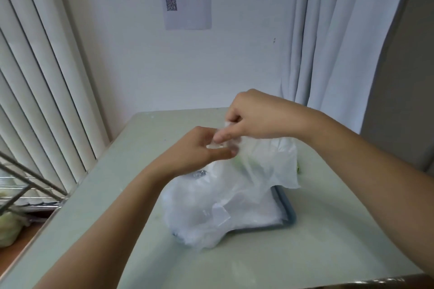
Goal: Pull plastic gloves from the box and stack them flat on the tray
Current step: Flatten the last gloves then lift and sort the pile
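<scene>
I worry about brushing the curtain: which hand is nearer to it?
Right. The right hand pinches the plastic glove on the side toward the curtain; the left hand holds the same glove farther from it, toward the blinds.

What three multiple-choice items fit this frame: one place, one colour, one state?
1. Where does the pile of gloves lie?
A. on the tray
B. on the floor
C. on a chair

2. What colour is the tray's rim?
A. red
B. blue-grey
C. yellow

3. What state is the held glove in?
A. laid flat on the tray
B. pinched up by the left hand and the right hand
C. crumpled on the floor

Key: 1 A, the pile covers most of the tray. 2 B, the bare right edge shows blue-grey. 3 B, the fingers of both hands pinch its top and it hangs above the pile.
</scene>
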The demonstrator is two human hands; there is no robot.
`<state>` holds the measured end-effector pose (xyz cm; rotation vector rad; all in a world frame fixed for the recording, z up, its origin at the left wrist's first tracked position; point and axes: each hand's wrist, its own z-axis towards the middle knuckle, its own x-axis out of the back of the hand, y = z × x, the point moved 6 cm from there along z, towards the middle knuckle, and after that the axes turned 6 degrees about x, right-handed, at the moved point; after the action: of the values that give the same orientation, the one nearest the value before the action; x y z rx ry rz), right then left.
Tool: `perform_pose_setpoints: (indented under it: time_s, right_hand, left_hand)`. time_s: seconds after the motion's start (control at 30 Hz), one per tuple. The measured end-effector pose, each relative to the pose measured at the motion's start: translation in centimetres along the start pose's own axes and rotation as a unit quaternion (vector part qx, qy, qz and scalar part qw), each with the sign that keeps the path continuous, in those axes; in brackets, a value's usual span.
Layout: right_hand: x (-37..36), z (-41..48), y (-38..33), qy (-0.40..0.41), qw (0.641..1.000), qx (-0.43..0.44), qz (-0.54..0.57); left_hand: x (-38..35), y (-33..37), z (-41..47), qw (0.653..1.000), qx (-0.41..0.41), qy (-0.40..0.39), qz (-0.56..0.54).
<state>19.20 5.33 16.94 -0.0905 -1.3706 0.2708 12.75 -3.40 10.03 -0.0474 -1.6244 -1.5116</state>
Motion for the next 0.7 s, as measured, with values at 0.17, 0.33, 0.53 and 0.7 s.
perform_pose_setpoints:
  time_s: [0.17, 0.33, 0.53, 0.7]
  right_hand:
    - [-1.4, -1.0, 4.2, -0.086, 0.984, -0.065, 0.144]
    - [-8.1, -1.7, 10.1, -0.007, 0.873, -0.19, 0.449]
    - [-15.9, -3.0, 13.0, 0.042, 0.702, -0.323, 0.634]
    - [-18.3, -4.3, 14.2, 0.043, 0.742, -0.351, 0.569]
  left_hand:
    - [0.4, -2.2, 0.4, 0.992, 0.034, -0.081, -0.092]
    - [-1.5, -6.2, 1.9, 0.975, 0.117, -0.116, -0.147]
    - [-4.6, -10.6, 3.9, 0.942, 0.25, -0.076, -0.21]
    - [-7.2, -13.3, 4.1, 0.912, 0.344, -0.2, -0.103]
